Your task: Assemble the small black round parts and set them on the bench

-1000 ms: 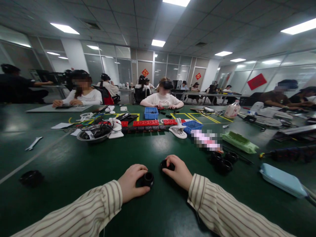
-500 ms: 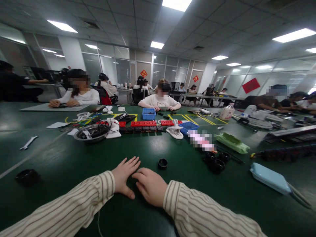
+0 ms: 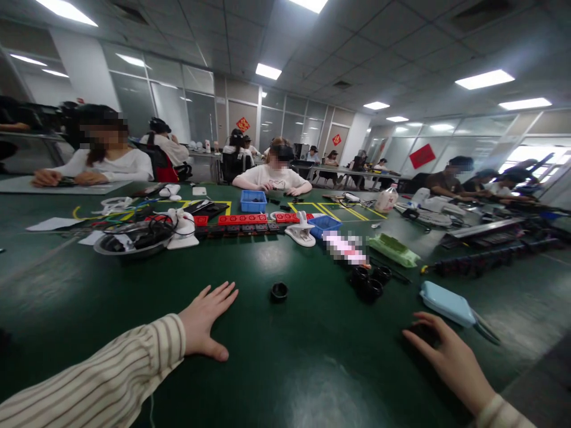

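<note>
My left hand (image 3: 207, 324) lies palm down on the green tabletop, fingers stretched and thumb spread. Just right of its fingertips stands a small black ring-shaped piece (image 3: 279, 292), hollow on top and apart from the hand. My right hand (image 3: 450, 356) is far to the right, with fingers bent and the thumb side apart from them. A dark patch shows under its fingers; whether it is shadow or an object I cannot tell. Beyond that hand lies a light blue case (image 3: 447, 304) with a strap. Several black ring-shaped pieces (image 3: 368, 284) sit grouped farther in.
Across the table are a metal bowl of cables (image 3: 134, 248), a red-and-black power strip row (image 3: 243, 226), a white clip base (image 3: 300, 233), blue bins (image 3: 253, 201) and a green packet (image 3: 392, 249). A person in white (image 3: 274, 175) sits opposite. The table's right edge shows at lower right.
My right hand has moved away from beside my left hand, far to the right. My left hand stays flat on the table. The view has turned right.
</note>
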A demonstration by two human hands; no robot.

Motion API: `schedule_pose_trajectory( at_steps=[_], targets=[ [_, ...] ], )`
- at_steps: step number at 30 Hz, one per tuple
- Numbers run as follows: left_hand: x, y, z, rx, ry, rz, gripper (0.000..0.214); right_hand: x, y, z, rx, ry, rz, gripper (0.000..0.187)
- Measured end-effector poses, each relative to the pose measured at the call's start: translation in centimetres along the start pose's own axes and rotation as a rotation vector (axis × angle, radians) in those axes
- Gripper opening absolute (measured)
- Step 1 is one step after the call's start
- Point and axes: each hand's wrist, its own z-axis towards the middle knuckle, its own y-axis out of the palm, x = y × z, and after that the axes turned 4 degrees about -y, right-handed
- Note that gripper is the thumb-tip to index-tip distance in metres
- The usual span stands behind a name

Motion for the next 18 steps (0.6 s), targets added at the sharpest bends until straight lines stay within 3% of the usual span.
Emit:
schedule_pose_trajectory(
  at_steps=[4,7,11,14,18],
  targets=[
    [0.1,-0.1,-0.1,0.023,-0.007,0.018,0.115,1.9,2.0,6.2,0.063,0.029,-0.102,0.062],
    [0.3,-0.2,-0.3,0.021,-0.025,0.035,0.114,2.3,3.6,8.6,0.088,0.130,-0.024,0.065],
    [0.2,0.0,-0.4,0.027,-0.024,0.034,0.112,2.7,4.4,8.6,0.087,0.162,0.099,0.067],
    [0.1,0.1,-0.3,0.030,-0.015,0.024,0.112,2.5,4.2,7.8,0.125,0.174,0.220,0.058],
    [0.1,0.0,-0.3,0.025,-0.010,0.030,0.113,1.7,3.2,7.3,0.348,0.203,0.250,0.042]
  ],
)
